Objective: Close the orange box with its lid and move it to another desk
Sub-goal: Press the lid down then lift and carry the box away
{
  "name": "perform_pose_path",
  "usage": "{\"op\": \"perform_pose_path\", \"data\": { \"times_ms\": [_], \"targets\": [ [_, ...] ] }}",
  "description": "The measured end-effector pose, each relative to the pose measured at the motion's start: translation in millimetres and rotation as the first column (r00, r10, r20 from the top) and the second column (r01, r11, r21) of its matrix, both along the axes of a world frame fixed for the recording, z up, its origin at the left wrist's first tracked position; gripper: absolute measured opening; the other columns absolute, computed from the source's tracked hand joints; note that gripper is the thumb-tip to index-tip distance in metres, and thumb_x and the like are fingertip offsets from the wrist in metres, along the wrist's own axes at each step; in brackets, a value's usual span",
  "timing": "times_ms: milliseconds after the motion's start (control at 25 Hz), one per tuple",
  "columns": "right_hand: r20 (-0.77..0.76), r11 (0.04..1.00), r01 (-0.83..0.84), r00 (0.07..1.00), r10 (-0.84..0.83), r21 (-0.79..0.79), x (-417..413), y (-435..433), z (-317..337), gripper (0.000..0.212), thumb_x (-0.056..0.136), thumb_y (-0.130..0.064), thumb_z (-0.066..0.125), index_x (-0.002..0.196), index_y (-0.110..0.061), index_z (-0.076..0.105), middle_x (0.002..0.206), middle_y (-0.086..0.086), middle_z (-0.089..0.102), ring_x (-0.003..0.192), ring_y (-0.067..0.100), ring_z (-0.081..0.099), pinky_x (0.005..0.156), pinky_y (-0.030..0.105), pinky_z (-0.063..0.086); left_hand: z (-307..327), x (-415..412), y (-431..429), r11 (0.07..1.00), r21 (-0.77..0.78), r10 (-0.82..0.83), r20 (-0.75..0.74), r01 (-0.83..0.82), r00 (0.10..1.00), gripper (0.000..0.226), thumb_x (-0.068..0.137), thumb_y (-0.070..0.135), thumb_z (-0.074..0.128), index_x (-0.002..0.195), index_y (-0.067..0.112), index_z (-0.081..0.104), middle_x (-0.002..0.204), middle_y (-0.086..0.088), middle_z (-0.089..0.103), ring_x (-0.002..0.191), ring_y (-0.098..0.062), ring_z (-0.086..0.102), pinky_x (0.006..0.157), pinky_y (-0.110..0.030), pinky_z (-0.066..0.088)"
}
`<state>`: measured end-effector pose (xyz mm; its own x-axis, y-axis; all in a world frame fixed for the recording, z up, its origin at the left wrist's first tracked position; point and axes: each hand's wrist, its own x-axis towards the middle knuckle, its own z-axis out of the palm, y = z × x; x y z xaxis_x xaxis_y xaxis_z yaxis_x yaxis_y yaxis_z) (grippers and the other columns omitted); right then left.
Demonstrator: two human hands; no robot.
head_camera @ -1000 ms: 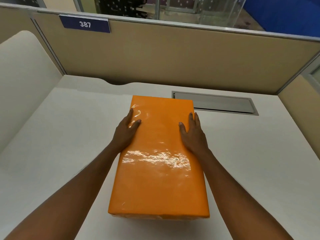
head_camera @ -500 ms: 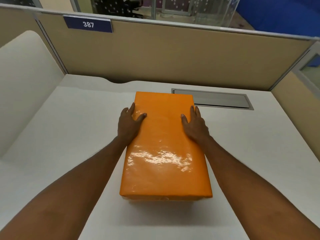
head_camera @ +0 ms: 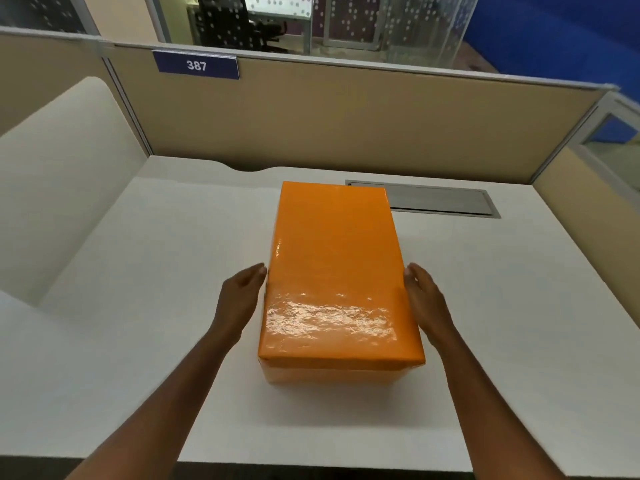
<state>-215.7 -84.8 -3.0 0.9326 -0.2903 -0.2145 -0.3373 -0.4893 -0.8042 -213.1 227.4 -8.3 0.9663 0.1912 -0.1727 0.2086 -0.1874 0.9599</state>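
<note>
Fingers (head_camera: 258,273) of your left hand (head_camera: 239,299) are hanging loosely extended and holding nothing, palm turned inward, just beside the left long side of the orange box (head_camera: 337,271), at or nearly touching its edge. Between your hands, the box is sitting on the white counter (head_camera: 138,306) with its lid (head_camera: 339,244) already seated, its long axis running straight away from you toward the partition (head_camera: 346,126). Your right hand (head_camera: 427,299) is mirroring the left, fingers relaxed and empty, just beside the right long side. Both hands are flanking the near half about equally, so the lift looks likely to come from pressing inward across the short width and carrying it off to another desk.
</note>
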Motion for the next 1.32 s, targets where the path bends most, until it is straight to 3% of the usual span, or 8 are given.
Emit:
{"op": "perform_pose_path", "data": {
  "times_ms": [160, 320, 480, 600, 840, 1040, 1200, 1320],
  "targets": [
    [-0.118, 0.938, 0.032, 0.993, 0.010, 0.345, -27.6, 2.9, -15.0, 0.043, 0.093, -0.052, 0.037, 0.129, -0.030, 0.027, 0.141, 0.008, 0.041, 0.107, 0.028, 0.057, 0.089, 0.046, 0.051, -7.1, -31.4, -5.2, 0.980, -0.182, -0.096, -0.093, 0.078, 0.991, 0.042, 0.090, 0.041, 0.052, 0.131, 0.032, 0.049, 0.124, 0.006, 0.060, 0.105, -0.018, 0.064, 0.081, -0.032, 0.053],
    [-0.078, 0.825, 0.092, 0.995, -0.058, 0.557, -37.9, -3.4, -25.8, 0.030, 0.093, -0.051, 0.040, 0.119, -0.037, 0.036, 0.130, 0.010, 0.052, 0.109, 0.036, 0.059, 0.093, 0.058, 0.049, -17.1, -48.9, -20.3, 0.957, -0.288, 0.004, -0.054, -0.019, 0.999, 0.044, 0.091, 0.038, 0.051, 0.134, 0.032, 0.048, 0.125, 0.004, 0.062, 0.099, -0.018, 0.068, 0.075, -0.033, 0.057],
    [0.005, 0.615, 0.003, 1.000, -0.011, 0.788, -54.4, -7.3, -38.6, 0.044, 0.086, -0.046, 0.047, 0.130, -0.044, 0.045, 0.129, -0.004, 0.058, 0.109, 0.027, 0.063, 0.078, 0.043, 0.059, -25.4, -55.7, -22.2, 0.888, -0.455, 0.051, -0.050, -0.069, 0.997, 0.042, 0.092, 0.026, 0.050, 0.134, 0.027, 0.049, 0.127, -0.002, 0.063, 0.106, -0.026, 0.066, 0.082, -0.041, 0.057],
    [-0.034, 0.593, 0.037, 0.999, -0.015, 0.804, -57.4, -2.8, -41.3, 0.039, 0.082, -0.046, 0.047, 0.119, -0.058, 0.048, 0.126, -0.015, 0.056, 0.110, 0.024, 0.060, 0.072, 0.038, 0.060, -32.1, -50.7, -21.3, 0.898, -0.436, 0.046, -0.048, -0.063, 0.998, 0.039, 0.093, 0.026, 0.050, 0.131, 0.031, 0.053, 0.124, 0.001, 0.066, 0.104, -0.025, 0.067, 0.080, -0.040, 0.057],
    [-0.047, 0.609, 0.081, 0.996, -0.073, 0.789, -30.5, 39.9, -36.3, 0.039, 0.083, -0.044, 0.049, 0.119, -0.057, 0.045, 0.123, -0.014, 0.058, 0.106, 0.027, 0.063, 0.067, 0.039, 0.060, -27.7, -10.0, 21.8, 0.876, -0.479, 0.031, -0.064, -0.058, 0.997, 0.035, 0.087, 0.027, 0.059, 0.120, 0.035, 0.061, 0.109, 0.006, 0.073, 0.094, -0.024, 0.071, 0.067, -0.035, 0.058],
    [0.007, 0.586, 0.058, 0.994, -0.108, 0.808, 27.8, 132.5, -26.0, 0.036, 0.084, -0.040, 0.051, 0.118, -0.050, 0.051, 0.121, -0.009, 0.062, 0.104, 0.026, 0.065, 0.068, 0.039, 0.060, -7.6, 52.1, 114.4, 0.889, -0.457, 0.000, -0.025, -0.012, 1.000, 0.042, 0.081, 0.023, 0.065, 0.121, 0.035, 0.061, 0.109, 0.009, 0.072, 0.094, -0.022, 0.071, 0.071, -0.035, 0.058],
    [0.053, 0.539, 0.001, 0.995, -0.084, 0.842, 89.4, 213.3, -16.3, 0.043, 0.093, -0.032, 0.046, 0.136, -0.034, 0.045, 0.129, -0.001, 0.060, 0.110, 0.028, 0.063, 0.078, 0.042, 0.058, 9.0, 105.3, 195.4, 0.890, -0.454, 0.041, -0.005, -0.039, 0.999, 0.046, 0.081, 0.017, 0.065, 0.125, 0.028, 0.059, 0.118, 0.000, 0.069, 0.101, -0.028, 0.067, 0.078, -0.039, 0.057],
    [0.093, 0.524, -0.045, 0.993, -0.066, 0.851, 135.4, 276.4, -11.0, 0.044, 0.096, -0.030, 0.043, 0.140, -0.031, 0.041, 0.129, -0.002, 0.060, 0.109, 0.026, 0.063, 0.076, 0.038, 0.058, 16.6, 145.1, 257.0, 0.887, -0.453, 0.096, -0.018, -0.094, 0.995, 0.049, 0.080, 0.018, 0.065, 0.127, 0.025, 0.058, 0.123, -0.005, 0.065, 0.105, -0.031, 0.064, 0.078, -0.039, 0.056]
  ]
}}
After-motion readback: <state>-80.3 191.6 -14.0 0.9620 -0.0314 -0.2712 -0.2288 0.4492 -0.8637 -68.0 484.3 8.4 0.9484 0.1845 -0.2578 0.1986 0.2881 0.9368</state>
